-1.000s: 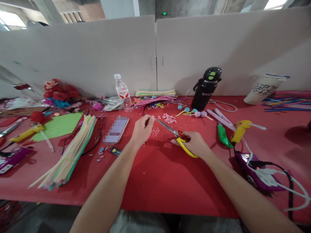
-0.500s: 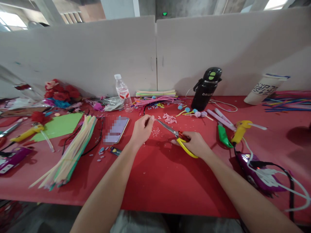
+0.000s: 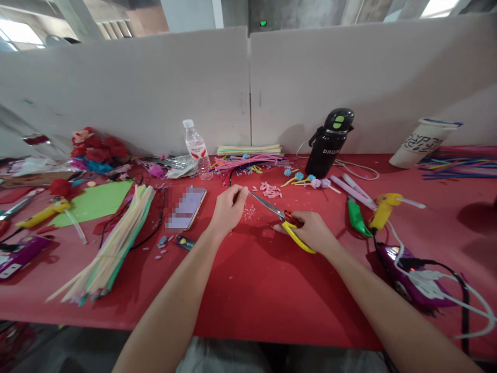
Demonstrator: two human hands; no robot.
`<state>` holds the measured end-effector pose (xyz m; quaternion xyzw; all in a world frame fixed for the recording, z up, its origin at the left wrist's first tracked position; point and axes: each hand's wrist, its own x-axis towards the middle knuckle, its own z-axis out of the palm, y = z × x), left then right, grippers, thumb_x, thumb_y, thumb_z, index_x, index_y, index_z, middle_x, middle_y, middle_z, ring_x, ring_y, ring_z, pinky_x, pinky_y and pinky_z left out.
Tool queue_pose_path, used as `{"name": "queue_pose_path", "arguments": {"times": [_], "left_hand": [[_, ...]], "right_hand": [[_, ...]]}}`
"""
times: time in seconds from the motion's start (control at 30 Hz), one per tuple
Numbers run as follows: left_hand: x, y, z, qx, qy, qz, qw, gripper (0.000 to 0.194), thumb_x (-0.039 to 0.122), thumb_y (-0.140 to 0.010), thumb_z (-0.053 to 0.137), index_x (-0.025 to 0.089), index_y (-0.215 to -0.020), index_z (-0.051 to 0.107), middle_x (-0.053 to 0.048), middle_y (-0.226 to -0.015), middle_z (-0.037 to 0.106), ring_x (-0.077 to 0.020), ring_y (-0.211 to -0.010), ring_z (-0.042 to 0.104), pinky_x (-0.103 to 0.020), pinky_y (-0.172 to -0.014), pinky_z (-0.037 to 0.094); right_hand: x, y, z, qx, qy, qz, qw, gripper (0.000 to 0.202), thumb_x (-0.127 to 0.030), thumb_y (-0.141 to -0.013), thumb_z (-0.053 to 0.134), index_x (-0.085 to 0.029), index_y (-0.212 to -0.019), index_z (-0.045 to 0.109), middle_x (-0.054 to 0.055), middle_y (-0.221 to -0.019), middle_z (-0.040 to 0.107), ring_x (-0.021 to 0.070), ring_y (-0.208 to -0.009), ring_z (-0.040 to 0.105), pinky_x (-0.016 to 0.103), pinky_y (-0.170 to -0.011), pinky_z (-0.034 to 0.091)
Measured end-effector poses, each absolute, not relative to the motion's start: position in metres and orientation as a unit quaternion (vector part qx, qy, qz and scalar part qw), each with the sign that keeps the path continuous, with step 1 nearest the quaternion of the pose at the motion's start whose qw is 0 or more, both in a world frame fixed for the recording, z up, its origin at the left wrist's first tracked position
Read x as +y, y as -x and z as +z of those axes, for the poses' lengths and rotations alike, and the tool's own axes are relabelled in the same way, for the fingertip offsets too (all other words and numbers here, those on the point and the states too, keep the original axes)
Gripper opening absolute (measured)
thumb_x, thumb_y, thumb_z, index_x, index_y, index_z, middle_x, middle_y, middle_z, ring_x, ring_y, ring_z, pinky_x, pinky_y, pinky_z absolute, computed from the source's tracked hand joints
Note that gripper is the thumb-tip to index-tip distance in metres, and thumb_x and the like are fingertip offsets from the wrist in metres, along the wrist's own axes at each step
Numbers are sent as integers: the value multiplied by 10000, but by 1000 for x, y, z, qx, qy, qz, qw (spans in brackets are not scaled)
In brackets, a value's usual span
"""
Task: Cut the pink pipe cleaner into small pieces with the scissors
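Note:
My right hand (image 3: 305, 230) is wrapped round the red and yellow handles of the scissors (image 3: 274, 208). Their blades point up and left, and the tip is close to the fingertips of my left hand (image 3: 232, 206). The thumb and fingers of that hand are pinched together; what they hold, if anything, is too small to name. Tiny pale pink scraps (image 3: 250, 211) lie on the red table (image 3: 248, 295) under the blades. Just behind them is a small pile of short pink pieces (image 3: 271, 189).
A phone (image 3: 188, 207) and a bundle of pale fuzzy stems (image 3: 120, 243) lie left of my hands. Behind stand a clear bottle (image 3: 197, 150) and a black bottle (image 3: 330, 142). A yellow glue gun (image 3: 383, 211) and a purple box with cables (image 3: 413, 277) are at right.
My left hand has shifted very slightly to the right, nearer the scissors' tip. My right hand and the scissors stay where they were.

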<state>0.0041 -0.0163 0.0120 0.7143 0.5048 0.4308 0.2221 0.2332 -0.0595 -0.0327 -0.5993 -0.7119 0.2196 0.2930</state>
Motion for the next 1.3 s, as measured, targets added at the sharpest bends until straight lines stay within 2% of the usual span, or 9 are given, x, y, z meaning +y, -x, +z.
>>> {"name": "queue_pose_path", "arguments": {"times": [0.37, 0.87, 1.3], "left_hand": [[-15, -4, 13, 501, -708, 443, 227, 333, 443, -886, 410, 177, -716, 518, 3, -634, 540, -112, -586, 487, -226, -578, 363], [-15, -3, 11, 501, -713, 441, 214, 335, 434, -888, 410, 176, -692, 494, 17, -606, 488, -102, -565, 437, -228, -551, 330], [-16, -4, 13, 507, -714, 431, 216, 354, 455, -891, 394, 173, -697, 486, 21, -602, 466, -100, -560, 419, -227, -546, 312]], "right_hand": [[-64, -232, -27, -697, 599, 242, 312, 537, -662, -646, 614, -188, -568, 373, -40, -563, 294, 89, -532, 263, 217, -440, 204], [-62, -232, -32, -697, 603, 243, 304, 514, -596, -640, 657, -184, -556, 363, -40, -551, 284, 85, -527, 269, 211, -430, 195], [-60, -235, -34, -705, 603, 228, 296, 545, -647, -641, 625, -177, -529, 373, -43, -544, 266, 79, -518, 255, 209, -436, 200]]}}
